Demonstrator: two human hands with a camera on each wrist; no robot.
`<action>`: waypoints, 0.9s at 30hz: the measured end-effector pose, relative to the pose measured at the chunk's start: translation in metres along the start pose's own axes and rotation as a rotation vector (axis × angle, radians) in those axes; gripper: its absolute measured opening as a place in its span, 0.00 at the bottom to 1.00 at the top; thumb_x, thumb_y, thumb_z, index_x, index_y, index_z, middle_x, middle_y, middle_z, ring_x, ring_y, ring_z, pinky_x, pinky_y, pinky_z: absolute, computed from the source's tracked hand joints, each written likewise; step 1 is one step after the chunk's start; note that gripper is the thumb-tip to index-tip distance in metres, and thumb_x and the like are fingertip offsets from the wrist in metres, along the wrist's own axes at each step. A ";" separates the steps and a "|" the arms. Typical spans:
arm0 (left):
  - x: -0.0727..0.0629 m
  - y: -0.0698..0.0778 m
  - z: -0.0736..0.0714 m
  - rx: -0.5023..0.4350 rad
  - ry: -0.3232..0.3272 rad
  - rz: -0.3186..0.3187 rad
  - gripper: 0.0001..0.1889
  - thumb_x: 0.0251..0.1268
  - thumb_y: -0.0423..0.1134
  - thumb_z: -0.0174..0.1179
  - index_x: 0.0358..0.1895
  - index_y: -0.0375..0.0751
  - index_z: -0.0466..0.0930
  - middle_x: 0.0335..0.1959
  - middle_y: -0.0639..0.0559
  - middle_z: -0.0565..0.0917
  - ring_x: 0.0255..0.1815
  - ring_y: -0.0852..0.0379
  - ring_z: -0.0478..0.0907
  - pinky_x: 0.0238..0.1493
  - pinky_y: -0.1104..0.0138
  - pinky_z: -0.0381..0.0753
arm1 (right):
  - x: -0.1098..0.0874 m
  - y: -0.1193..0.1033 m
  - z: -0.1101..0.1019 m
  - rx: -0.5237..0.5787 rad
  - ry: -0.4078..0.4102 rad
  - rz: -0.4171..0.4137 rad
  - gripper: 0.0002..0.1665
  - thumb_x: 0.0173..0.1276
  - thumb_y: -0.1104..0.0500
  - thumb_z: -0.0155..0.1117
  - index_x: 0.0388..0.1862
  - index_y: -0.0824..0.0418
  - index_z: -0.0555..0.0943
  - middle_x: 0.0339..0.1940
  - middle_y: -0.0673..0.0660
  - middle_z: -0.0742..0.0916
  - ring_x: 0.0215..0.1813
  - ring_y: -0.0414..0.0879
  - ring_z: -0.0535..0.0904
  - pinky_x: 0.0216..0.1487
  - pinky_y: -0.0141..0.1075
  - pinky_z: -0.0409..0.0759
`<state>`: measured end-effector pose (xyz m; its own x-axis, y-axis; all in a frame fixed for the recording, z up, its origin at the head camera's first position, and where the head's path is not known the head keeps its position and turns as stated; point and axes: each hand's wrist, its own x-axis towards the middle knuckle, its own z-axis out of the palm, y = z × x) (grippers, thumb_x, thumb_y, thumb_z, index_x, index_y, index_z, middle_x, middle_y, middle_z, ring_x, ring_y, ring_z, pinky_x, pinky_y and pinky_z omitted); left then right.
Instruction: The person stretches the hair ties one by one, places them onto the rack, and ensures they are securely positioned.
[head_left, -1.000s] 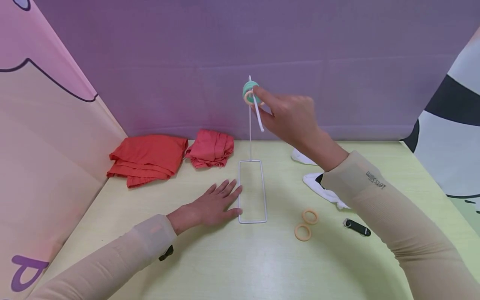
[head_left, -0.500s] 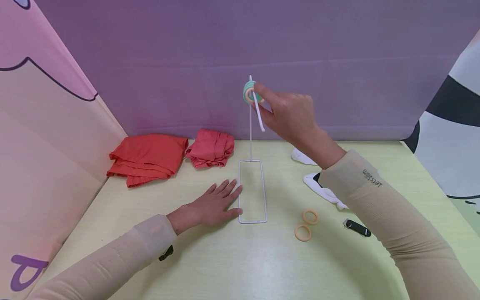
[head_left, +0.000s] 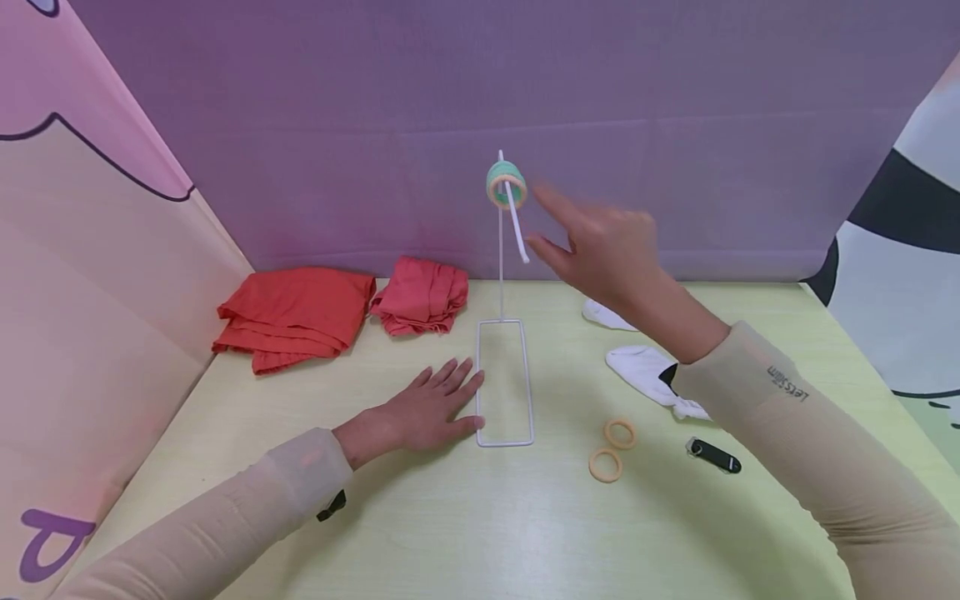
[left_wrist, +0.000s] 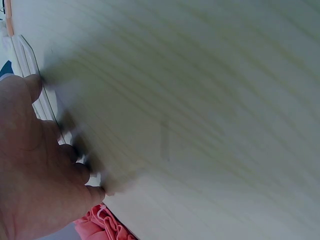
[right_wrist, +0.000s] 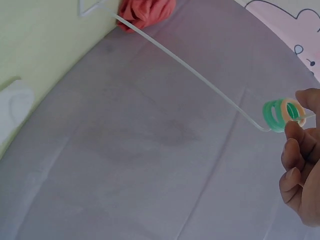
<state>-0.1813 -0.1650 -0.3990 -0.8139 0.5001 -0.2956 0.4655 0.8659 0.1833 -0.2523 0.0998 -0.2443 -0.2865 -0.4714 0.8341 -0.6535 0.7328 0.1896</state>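
Observation:
A white wire stand has its rectangular base on the table and an upright post with an arm at the top. On that arm hang several green rings with a light wooden ring in front of them. My right hand is just right of the arm, thumb and index finger spread apart and holding nothing, the other fingers curled. Flat on the table, my left hand has its fingertips and thumb at the base's left wire. Two wooden rings lie right of the base.
Folded red cloth and a smaller red cloth lie at the back left. White cloth pieces and a black fob-like item lie on the right. A purple backdrop hangs behind the table.
My right hand has let go of the wooden ring on the arm and moved a little to the right, its thumb and index finger parting. The left hand stays put.

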 end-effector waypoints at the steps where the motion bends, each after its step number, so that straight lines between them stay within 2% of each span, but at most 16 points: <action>1: 0.000 0.000 0.000 0.002 0.001 0.001 0.41 0.76 0.66 0.40 0.83 0.52 0.40 0.85 0.49 0.39 0.85 0.44 0.33 0.82 0.43 0.39 | -0.005 0.001 -0.002 0.010 -0.007 -0.002 0.23 0.68 0.45 0.67 0.57 0.52 0.81 0.14 0.54 0.79 0.16 0.53 0.74 0.12 0.40 0.54; 6: 0.001 0.000 -0.001 0.005 0.007 0.009 0.40 0.76 0.66 0.39 0.83 0.51 0.41 0.85 0.48 0.39 0.85 0.44 0.33 0.81 0.43 0.40 | -0.035 0.003 -0.019 0.083 -0.072 0.004 0.26 0.63 0.47 0.72 0.59 0.51 0.83 0.13 0.52 0.81 0.15 0.50 0.75 0.11 0.39 0.55; 9: 0.001 0.000 -0.001 0.008 0.004 0.012 0.41 0.76 0.66 0.39 0.83 0.51 0.40 0.85 0.48 0.39 0.85 0.44 0.33 0.81 0.43 0.40 | -0.053 0.003 -0.032 0.134 -0.168 0.040 0.24 0.60 0.48 0.73 0.56 0.51 0.85 0.11 0.49 0.80 0.14 0.44 0.72 0.13 0.35 0.53; 13: 0.002 0.000 -0.001 0.015 -0.001 0.008 0.41 0.76 0.67 0.39 0.83 0.52 0.39 0.84 0.48 0.38 0.85 0.44 0.32 0.81 0.43 0.40 | -0.074 0.001 -0.050 0.163 -0.396 0.104 0.24 0.62 0.46 0.72 0.58 0.47 0.85 0.12 0.42 0.77 0.15 0.34 0.68 0.15 0.32 0.56; 17: 0.001 0.000 -0.002 0.009 0.002 0.003 0.41 0.76 0.66 0.40 0.83 0.52 0.40 0.85 0.48 0.38 0.85 0.44 0.33 0.81 0.43 0.40 | -0.093 0.001 -0.062 0.162 -0.674 0.153 0.27 0.66 0.42 0.68 0.63 0.43 0.82 0.13 0.36 0.74 0.16 0.31 0.65 0.16 0.32 0.59; 19: 0.001 0.000 -0.003 0.007 0.005 0.004 0.41 0.76 0.66 0.40 0.83 0.52 0.40 0.85 0.48 0.39 0.85 0.43 0.33 0.81 0.43 0.40 | -0.104 0.002 -0.065 0.165 -0.786 0.157 0.27 0.67 0.41 0.67 0.64 0.43 0.81 0.13 0.35 0.75 0.16 0.31 0.65 0.16 0.33 0.59; 23: 0.001 -0.001 -0.003 0.006 0.002 0.003 0.41 0.76 0.65 0.41 0.83 0.51 0.41 0.85 0.47 0.40 0.85 0.43 0.33 0.81 0.42 0.40 | -0.127 0.004 -0.065 0.190 -0.953 0.142 0.28 0.66 0.40 0.67 0.63 0.45 0.82 0.12 0.36 0.76 0.18 0.30 0.68 0.16 0.33 0.60; 27: 0.001 0.000 -0.005 0.001 0.002 0.005 0.41 0.76 0.65 0.41 0.83 0.51 0.41 0.85 0.47 0.40 0.85 0.42 0.34 0.81 0.42 0.40 | -0.149 0.005 -0.062 0.209 -1.067 0.137 0.29 0.65 0.38 0.67 0.63 0.46 0.82 0.10 0.38 0.74 0.18 0.32 0.68 0.17 0.33 0.61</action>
<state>-0.1833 -0.1644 -0.3948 -0.8124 0.5042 -0.2929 0.4696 0.8635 0.1840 -0.1694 0.2041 -0.3357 -0.7593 -0.6485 -0.0549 -0.6468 0.7612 -0.0460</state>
